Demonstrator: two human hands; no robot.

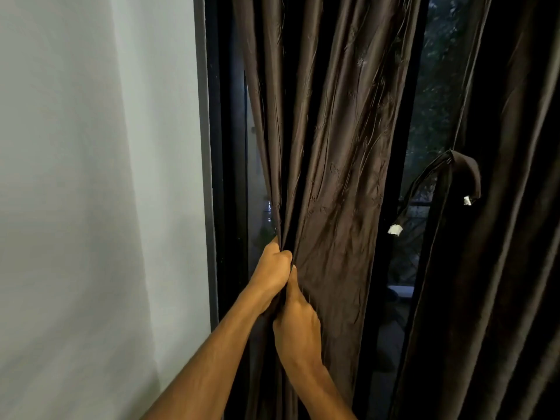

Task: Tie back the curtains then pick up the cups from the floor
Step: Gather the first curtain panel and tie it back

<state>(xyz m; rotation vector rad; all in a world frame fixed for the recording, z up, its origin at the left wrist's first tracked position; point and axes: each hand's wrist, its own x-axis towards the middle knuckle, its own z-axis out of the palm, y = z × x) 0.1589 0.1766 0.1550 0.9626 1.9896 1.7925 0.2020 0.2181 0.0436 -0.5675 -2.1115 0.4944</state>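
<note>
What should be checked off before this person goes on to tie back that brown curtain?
1. Left hand grips the gathered folds of the left curtain: ok.
2. Right hand holds the folds just below it: ok.
3. Whole curtain bunched: not ok; a wide panel hangs spread to the right of the hands.
4. Tie-back strap located: ok; it hangs unfastened at the edge of the right curtain.
5. A hand free to take the strap: not ok; both are holding fabric.
6. Cups on the floor: cannot tell; the floor is out of view.
</note>
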